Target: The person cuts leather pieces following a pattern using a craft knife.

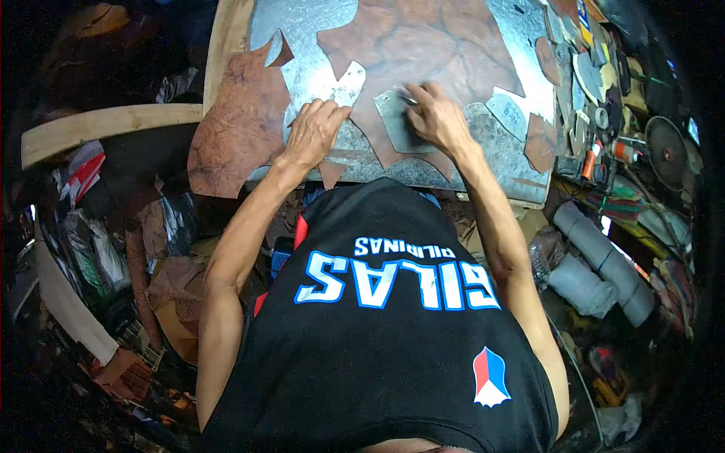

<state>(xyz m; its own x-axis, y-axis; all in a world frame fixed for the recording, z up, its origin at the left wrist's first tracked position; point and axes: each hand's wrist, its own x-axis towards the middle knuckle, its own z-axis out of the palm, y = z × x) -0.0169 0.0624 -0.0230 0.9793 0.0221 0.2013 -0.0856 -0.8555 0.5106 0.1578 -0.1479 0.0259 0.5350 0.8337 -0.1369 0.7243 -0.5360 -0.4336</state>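
My left hand (316,130) lies palm down over a pale grey cut-out piece (351,79), fingers bent a little and nothing visibly gripped. My right hand (439,119) is closed and slightly blurred. A small thin object may be between its fingertips, but I cannot make it out. Below those fingertips a grey-green flat template (394,119) rests on a large brown leather hide (430,45). Another brown leather piece (238,121) lies to the left of my left hand. Both rest on a shiny metal sheet (302,72).
Beyond my right hand is a rounded grey piece (507,115) and a brown scrap (539,143). Cut pieces and tools crowd the right side, with an orange-handled item (588,164) and a round fan (666,149). Grey rolls (604,260) lie lower right. A wooden board (113,128) juts out left.
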